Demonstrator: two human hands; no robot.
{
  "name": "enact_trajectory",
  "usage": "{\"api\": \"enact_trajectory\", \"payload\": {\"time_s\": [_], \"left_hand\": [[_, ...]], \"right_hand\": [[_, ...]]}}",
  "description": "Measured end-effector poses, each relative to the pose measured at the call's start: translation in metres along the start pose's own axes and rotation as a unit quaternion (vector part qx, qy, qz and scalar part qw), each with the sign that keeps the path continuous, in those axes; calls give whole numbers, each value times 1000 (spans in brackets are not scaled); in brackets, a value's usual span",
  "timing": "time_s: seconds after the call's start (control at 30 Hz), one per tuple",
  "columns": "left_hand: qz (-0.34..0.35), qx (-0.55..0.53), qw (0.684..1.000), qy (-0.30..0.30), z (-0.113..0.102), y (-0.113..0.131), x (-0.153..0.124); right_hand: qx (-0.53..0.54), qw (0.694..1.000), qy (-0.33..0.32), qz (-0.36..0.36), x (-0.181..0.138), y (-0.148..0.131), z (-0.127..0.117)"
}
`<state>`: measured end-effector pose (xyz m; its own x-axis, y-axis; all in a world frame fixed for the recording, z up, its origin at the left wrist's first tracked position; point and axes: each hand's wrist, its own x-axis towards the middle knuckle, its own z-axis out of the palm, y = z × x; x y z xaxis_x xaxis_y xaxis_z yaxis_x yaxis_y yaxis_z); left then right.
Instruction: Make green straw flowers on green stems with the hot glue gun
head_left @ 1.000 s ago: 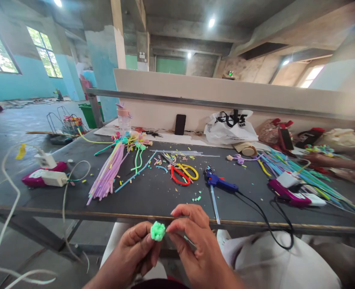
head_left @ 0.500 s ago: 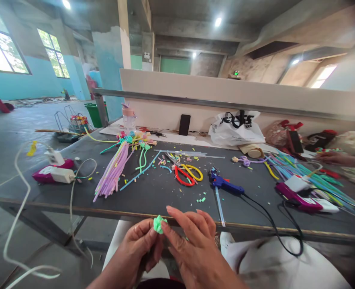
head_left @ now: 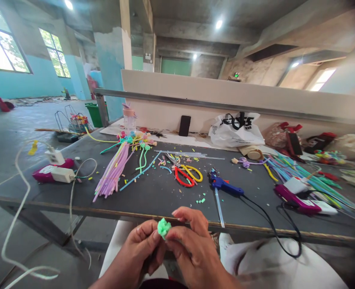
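Note:
A small mint-green pipe-cleaner flower (head_left: 164,227) is pinched between my two hands, just in front of the table's near edge. My left hand (head_left: 144,245) has its thumb and index finger closed on the flower's left side. From the other side my right hand (head_left: 192,243) presses thumb and index fingertips against it, its other fingers partly raised. Any stem below the flower is hidden by my fingers. Beyond my hands lie scissors (head_left: 185,176) with one red and one yellow handle. To their right is a blue glue gun (head_left: 227,186) with a clear glue stick in it.
Lilac pipe-cleaner stems with flower heads (head_left: 114,168) lie at left on the dark table (head_left: 165,200). Power strips (head_left: 54,174) with cables sit at both ends. A phone (head_left: 184,125), a bottle (head_left: 129,120) and a white bag (head_left: 236,130) stand along the back.
The right hand's raised fingers have bent inward and its thumb and index have closed on the flower. More of the flower now shows. Another person's hand at far right has left the view.

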<state>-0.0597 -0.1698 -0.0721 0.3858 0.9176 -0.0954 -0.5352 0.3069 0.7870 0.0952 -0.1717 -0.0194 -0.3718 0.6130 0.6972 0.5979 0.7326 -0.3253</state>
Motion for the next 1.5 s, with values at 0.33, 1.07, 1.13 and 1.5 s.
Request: {"api": "enact_trajectory", "payload": {"time_s": [0.33, 1.07, 1.13, 1.5], "left_hand": [[-34, 15, 999, 6, 4, 0, -2], [-5, -82, 997, 1, 4, 0, 1], [-9, -77, 997, -13, 4, -1, 1], [-41, -40, 998, -8, 2, -3, -2]], "right_hand": [[3, 998, 56, -5, 2, -3, 8], [-80, 993, 49, -68, -9, 3, 5], [-60, 995, 65, -45, -8, 1, 6], [-24, 996, 90, -13, -4, -1, 11]]}}
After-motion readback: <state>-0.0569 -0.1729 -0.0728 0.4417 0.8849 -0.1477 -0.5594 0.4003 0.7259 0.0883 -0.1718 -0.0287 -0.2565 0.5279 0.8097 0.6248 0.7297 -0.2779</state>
